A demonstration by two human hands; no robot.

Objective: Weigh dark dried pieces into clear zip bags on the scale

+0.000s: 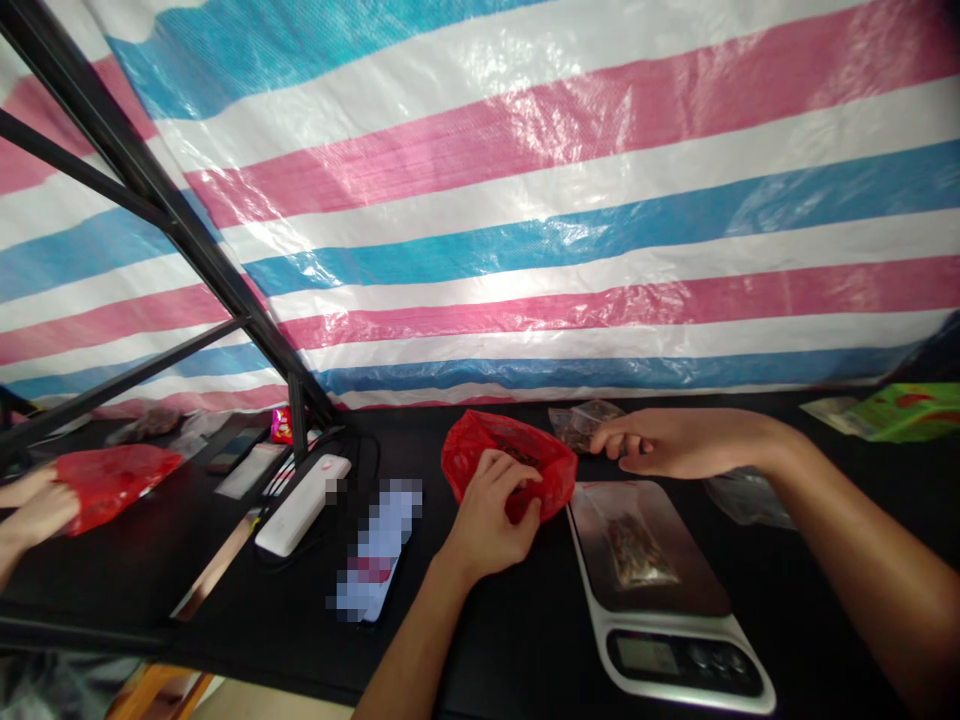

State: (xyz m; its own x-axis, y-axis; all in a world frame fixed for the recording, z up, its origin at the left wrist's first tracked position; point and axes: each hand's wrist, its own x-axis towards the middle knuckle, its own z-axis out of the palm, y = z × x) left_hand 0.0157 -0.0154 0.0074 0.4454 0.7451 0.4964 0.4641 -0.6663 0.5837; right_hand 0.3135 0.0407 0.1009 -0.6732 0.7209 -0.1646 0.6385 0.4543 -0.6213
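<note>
My left hand (495,515) is curled over the near side of an open red plastic bag (556,470). Its fingers reach into the mouth, the thumb at the near rim; dark bits show inside. My right hand (667,440) is palm down above the table, fingers loosely bent and apart. Small clear packets (581,425) of brown dried bits lie just beyond its fingertips. Between my forearms stands a kitchen scale (705,590) with a dark plate and silver edge. A clear packet of brown dried pieces (637,550) rests on it.
Left of me lie a phone (379,560), a white power strip (304,505) and a black metal frame (172,215). Another person's hand (37,515) is at a second red bag (112,485). Clear bags (750,497) and a green packet (907,412) lie right. Striped sheeting (600,230) hangs behind.
</note>
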